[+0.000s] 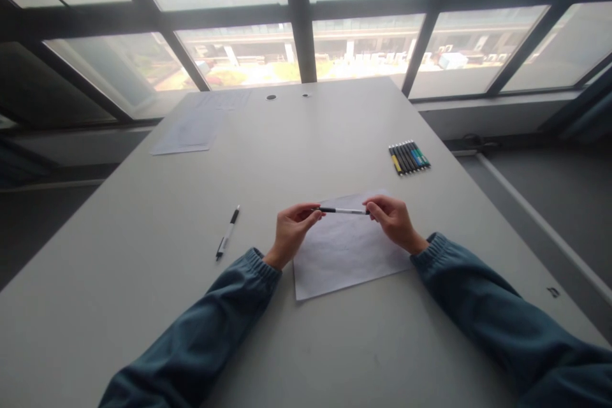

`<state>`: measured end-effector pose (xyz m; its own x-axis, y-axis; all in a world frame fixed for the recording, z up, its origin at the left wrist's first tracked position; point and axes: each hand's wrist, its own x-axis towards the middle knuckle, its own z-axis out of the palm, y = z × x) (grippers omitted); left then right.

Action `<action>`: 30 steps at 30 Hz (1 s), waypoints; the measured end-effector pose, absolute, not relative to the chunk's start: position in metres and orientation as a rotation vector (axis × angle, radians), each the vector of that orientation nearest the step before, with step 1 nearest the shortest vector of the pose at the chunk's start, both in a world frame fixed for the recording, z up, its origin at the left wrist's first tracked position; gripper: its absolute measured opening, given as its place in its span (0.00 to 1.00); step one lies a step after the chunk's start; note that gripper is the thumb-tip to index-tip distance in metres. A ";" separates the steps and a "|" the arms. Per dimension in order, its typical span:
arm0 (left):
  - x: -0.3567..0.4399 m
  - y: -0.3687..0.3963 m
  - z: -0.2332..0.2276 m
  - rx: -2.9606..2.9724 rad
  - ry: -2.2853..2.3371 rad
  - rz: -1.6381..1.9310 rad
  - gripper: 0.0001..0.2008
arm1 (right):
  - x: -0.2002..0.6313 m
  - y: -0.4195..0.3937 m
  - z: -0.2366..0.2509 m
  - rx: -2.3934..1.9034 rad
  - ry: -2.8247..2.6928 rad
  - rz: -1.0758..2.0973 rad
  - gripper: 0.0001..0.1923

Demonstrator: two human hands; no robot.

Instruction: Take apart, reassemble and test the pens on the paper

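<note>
Left hand (291, 233) and right hand (393, 222) are apart, each pinching one end of a black-and-white pen (351, 211) over the far part of a paper sheet (351, 258). A light, even pinch at both ends should keep it level. Left of the sheet lies a second pen (228, 233); far right, a pen row (409, 158) sits near the table's (306, 153) right edge. Tabletop stretching toward the far-left papers (191, 131) gives room for moving.
</note>
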<state>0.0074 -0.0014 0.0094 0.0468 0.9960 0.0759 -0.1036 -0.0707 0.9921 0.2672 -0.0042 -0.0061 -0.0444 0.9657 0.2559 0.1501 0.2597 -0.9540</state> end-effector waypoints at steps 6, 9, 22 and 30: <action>0.004 0.003 -0.004 1.138 1.090 1.304 0.19 | 0.267 0.001 -0.011 -0.991 -1.429 1.012 0.11; 0.005 0.004 -0.005 1.158 1.093 1.319 0.20 | 0.267 0.002 -0.014 -1.007 -1.421 0.969 0.10; -0.010 0.017 -0.020 1.624 1.269 1.344 0.13 | 0.262 0.009 -0.012 -1.109 -1.220 0.938 0.16; -0.007 0.026 -0.012 1.727 1.289 1.445 0.09 | 0.255 0.022 -0.006 -1.100 -1.205 0.893 0.13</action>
<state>-0.0074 0.0256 -0.0121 -0.0327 0.9027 0.4290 0.3234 -0.3965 0.8592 0.2553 0.0220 -0.0065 0.1646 0.9527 0.2556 0.0322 0.2538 -0.9667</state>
